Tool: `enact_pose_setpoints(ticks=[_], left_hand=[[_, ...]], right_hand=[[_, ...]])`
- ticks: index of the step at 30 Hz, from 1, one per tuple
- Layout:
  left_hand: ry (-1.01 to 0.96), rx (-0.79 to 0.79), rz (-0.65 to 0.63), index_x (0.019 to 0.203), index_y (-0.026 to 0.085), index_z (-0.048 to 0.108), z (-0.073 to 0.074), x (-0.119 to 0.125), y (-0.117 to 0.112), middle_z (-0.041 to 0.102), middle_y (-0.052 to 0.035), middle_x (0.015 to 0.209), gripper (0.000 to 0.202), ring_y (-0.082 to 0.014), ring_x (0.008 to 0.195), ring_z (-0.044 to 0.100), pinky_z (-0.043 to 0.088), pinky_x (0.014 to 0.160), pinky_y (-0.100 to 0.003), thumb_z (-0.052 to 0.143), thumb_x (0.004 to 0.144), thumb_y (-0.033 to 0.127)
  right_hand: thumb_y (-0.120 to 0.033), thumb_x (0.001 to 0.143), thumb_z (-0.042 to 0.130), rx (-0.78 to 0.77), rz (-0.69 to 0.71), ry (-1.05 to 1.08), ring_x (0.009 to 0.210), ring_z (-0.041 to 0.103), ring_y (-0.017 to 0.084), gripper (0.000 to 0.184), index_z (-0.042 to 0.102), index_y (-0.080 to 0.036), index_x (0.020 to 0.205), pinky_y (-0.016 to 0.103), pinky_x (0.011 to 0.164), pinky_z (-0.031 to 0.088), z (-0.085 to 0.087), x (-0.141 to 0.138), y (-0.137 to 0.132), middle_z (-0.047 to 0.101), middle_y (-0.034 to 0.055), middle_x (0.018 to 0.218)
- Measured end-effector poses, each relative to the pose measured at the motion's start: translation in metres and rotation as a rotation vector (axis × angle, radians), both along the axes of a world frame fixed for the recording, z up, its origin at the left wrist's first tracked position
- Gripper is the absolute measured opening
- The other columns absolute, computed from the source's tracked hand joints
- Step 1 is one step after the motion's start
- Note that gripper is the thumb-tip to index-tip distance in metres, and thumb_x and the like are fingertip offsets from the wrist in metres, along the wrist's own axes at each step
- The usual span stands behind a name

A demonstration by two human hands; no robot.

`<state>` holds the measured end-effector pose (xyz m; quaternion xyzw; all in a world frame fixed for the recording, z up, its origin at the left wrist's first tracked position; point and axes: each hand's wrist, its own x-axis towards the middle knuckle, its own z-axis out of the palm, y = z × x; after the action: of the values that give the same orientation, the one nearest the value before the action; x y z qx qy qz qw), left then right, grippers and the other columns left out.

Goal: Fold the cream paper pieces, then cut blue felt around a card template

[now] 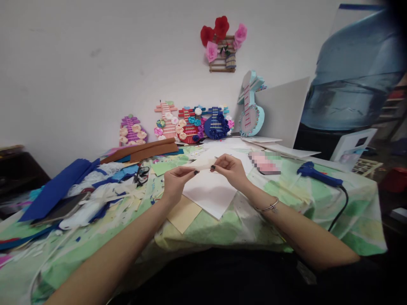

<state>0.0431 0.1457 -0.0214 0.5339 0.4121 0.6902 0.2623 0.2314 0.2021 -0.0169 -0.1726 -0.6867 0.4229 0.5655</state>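
Note:
A small cream strip of paper (204,164) is stretched between my two hands, above the table. My left hand (176,182) is closed, pinching its left end between thumb and fingers. At the other end my right hand (230,170) pinches it too, thumb and forefinger pressed together. Beneath the hands lies a white sheet of paper (211,197), and a tan sheet (184,214) pokes out at its lower left. Whether the strip is paper or thin foam I cannot tell for sure.
A blue glue gun (319,174) with a black cord lies at the right. Scissors (142,174), blue sheets (59,186) and scraps cover the left. Several decorated toy guitars (217,123) lean on the wall. A pink pixelated item (264,163) rests beyond my right hand.

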Motion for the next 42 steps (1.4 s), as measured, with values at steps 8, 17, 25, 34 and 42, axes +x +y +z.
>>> enact_pose_setpoints(ticks=[8, 17, 25, 34, 42], left_hand=[[-0.032, -0.006, -0.011, 0.069, 0.014, 0.07, 0.0, 0.0022, 0.0007, 0.074, -0.0064, 0.072, 0.02, -0.0186, 0.072, 0.07, 0.054, 0.072, -0.03, 0.081, 0.059, 0.028], [-0.086, 0.015, -0.039, 0.072, 0.016, 0.056, 0.0009, 0.0036, 0.0017, 0.07, -0.001, 0.069, 0.03, -0.0153, 0.068, 0.068, 0.051, 0.063, -0.024, 0.08, 0.056, 0.023], [-0.131, 0.013, -0.088, 0.103, 0.019, 0.046, 0.0012, 0.006, 0.0041, 0.069, 0.0007, 0.073, 0.056, -0.0116, 0.061, 0.064, 0.046, 0.057, -0.02, 0.076, 0.056, 0.019], [-0.112, 0.01, -0.163, 0.1, 0.018, 0.05, 0.0023, 0.0081, 0.0012, 0.066, 0.0017, 0.072, 0.05, -0.0093, 0.058, 0.06, 0.042, 0.056, -0.018, 0.072, 0.055, 0.013], [-0.117, -0.013, -0.24, 0.103, 0.018, 0.05, -0.0013, 0.0062, 0.0031, 0.068, -0.0009, 0.077, 0.051, -0.0112, 0.065, 0.063, 0.045, 0.062, -0.02, 0.074, 0.058, 0.014]], right_hand=[[-0.035, 0.071, 0.074, 0.059, -0.058, -0.005, 0.067, 0.068, 0.018, 0.024, 0.058, -0.018, 0.079, 0.029, 0.065, 0.052, -0.0031, -0.0005, 0.0026, 0.067, 0.0016, 0.065], [-0.032, 0.074, 0.069, 0.108, -0.071, -0.042, 0.064, 0.065, 0.016, 0.023, 0.053, -0.02, 0.086, 0.028, 0.065, 0.049, -0.0045, -0.002, 0.0013, 0.063, -0.0028, 0.06], [-0.028, 0.068, 0.072, -0.016, -0.049, -0.02, 0.06, 0.065, 0.016, 0.051, 0.038, -0.025, 0.106, 0.024, 0.056, 0.045, -0.0056, -0.0058, 0.0013, 0.057, -0.0102, 0.054], [-0.025, 0.064, 0.075, -0.077, 0.004, -0.078, 0.063, 0.066, 0.019, 0.065, 0.038, -0.026, 0.118, 0.029, 0.055, 0.049, -0.0061, -0.0072, 0.0028, 0.063, -0.0042, 0.065], [-0.02, 0.064, 0.072, -0.068, 0.069, -0.043, 0.059, 0.062, 0.014, 0.06, 0.04, -0.024, 0.114, 0.027, 0.055, 0.047, -0.0042, -0.0062, 0.0012, 0.062, -0.0041, 0.069]])
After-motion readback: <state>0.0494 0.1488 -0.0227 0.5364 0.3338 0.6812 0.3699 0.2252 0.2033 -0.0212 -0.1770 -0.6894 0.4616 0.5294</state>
